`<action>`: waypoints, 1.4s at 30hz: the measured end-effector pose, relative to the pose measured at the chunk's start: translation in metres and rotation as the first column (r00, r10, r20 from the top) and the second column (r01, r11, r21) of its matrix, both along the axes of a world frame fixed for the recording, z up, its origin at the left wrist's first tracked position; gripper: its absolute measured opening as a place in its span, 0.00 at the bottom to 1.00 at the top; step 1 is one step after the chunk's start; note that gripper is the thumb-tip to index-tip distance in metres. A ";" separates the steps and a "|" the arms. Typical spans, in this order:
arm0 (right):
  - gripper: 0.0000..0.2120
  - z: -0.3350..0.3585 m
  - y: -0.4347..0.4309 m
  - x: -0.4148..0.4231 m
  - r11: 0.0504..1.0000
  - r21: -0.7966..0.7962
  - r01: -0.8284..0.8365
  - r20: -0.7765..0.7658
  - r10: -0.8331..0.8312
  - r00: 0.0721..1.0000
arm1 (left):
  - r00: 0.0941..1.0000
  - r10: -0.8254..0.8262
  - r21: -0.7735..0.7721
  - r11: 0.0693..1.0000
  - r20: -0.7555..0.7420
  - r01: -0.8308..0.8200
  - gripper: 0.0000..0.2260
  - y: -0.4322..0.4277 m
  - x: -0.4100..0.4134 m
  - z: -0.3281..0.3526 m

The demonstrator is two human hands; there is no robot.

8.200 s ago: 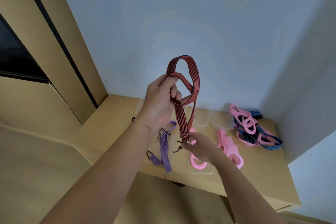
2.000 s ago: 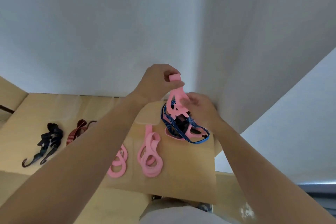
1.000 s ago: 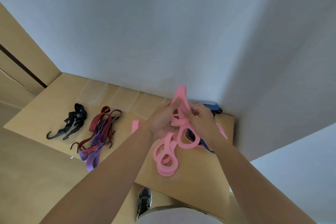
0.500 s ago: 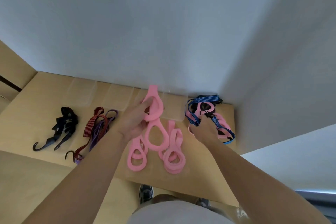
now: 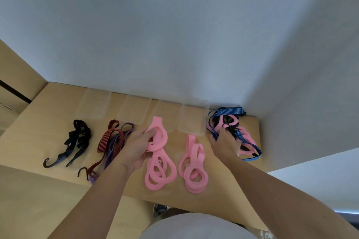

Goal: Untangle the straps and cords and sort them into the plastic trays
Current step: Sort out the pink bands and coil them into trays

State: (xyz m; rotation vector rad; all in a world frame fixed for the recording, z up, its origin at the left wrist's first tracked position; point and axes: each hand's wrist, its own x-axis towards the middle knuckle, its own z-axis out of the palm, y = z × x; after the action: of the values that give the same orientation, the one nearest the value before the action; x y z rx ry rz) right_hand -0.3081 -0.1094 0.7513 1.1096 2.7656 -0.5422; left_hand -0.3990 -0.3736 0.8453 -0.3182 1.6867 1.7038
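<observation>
My left hand (image 5: 136,146) grips the upper loop of a pink looped strap (image 5: 158,153) that lies down the middle of the wooden table (image 5: 38,122). A second pink looped strap (image 5: 193,169) lies just right of it. My right hand (image 5: 225,146) reaches into the tangled pile (image 5: 236,133) of blue striped cord, pink loops and dark cord at the table's right end; its fingertips are buried there. A red striped and a purple hooked cord (image 5: 114,141) lie together left of my left hand. A black hooked cord (image 5: 74,140) lies furthest left.
Several clear plastic trays (image 5: 134,111) stand in a row along the back of the table against the wall. The table sits in a corner, with walls behind and to the right. A wooden cabinet side (image 5: 15,75) rises at the left.
My left hand has lowered the freed pink strap onto the table beside the other pink strap. My right hand has gone right, into the tangled pile.
</observation>
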 end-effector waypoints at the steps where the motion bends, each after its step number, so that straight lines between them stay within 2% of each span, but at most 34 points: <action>1: 0.12 0.000 0.001 0.002 1.000 -0.028 0.007 -0.022 -0.008 1.000 | 1.000 -0.001 -0.011 1.000 0.008 0.001 0.11 0.001 0.001 -0.003; 6: 0.07 0.011 0.008 0.007 0.992 -0.124 -0.001 -0.062 -0.007 0.998 | 0.999 -0.035 -0.103 0.994 0.033 0.038 0.11 -0.003 0.001 -0.021; 9: 0.04 0.016 0.015 0.006 0.993 -0.121 0.017 -0.079 -0.027 0.997 | 0.997 -0.056 -0.140 0.988 0.049 0.063 0.11 -0.010 -0.002 -0.033; 13: 0.09 0.025 0.022 0.004 0.990 -0.081 0.113 -0.157 -0.125 0.980 | 0.993 -0.095 -0.170 0.980 0.071 0.106 0.11 -0.020 -0.007 -0.051; 19: 0.10 0.055 0.027 0.005 0.946 -0.203 0.253 -0.363 -0.312 0.878 | 0.990 -0.128 -0.221 0.965 0.064 0.139 0.10 -0.023 -0.008 -0.074; 25: 0.12 0.080 0.033 0.010 0.941 -0.155 0.300 -0.436 -0.338 0.834 | 0.989 -0.142 -0.309 0.943 -0.030 0.126 0.09 -0.017 -0.006 -0.090; 32: 0.10 0.105 0.027 0.012 0.933 -0.161 0.323 -0.486 -0.360 0.797 | 0.912 -0.361 -0.490 0.841 -0.194 0.229 0.13 -0.014 -0.011 -0.102; 35: 0.11 0.116 0.025 0.013 0.923 -0.170 0.347 -0.511 -0.383 0.769 | 0.888 -0.399 -0.440 0.856 -0.228 0.271 0.17 -0.015 -0.011 -0.106; 38: 0.11 0.123 0.028 0.015 0.911 -0.181 0.371 -0.544 -0.407 0.734 | 0.885 -0.390 -0.371 0.884 -0.255 0.283 0.17 -0.020 -0.008 -0.107; 42: 0.12 0.133 0.029 0.019 0.908 -0.178 0.380 -0.575 -0.409 0.708 | 0.819 -0.466 -0.475 0.834 -0.335 0.280 0.12 -0.025 -0.005 -0.107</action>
State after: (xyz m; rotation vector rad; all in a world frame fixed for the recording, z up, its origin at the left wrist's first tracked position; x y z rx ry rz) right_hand -0.2895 -0.0802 0.8841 1.8128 2.9703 -1.1991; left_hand -0.4041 -0.3990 0.7382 0.2430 2.2617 1.1616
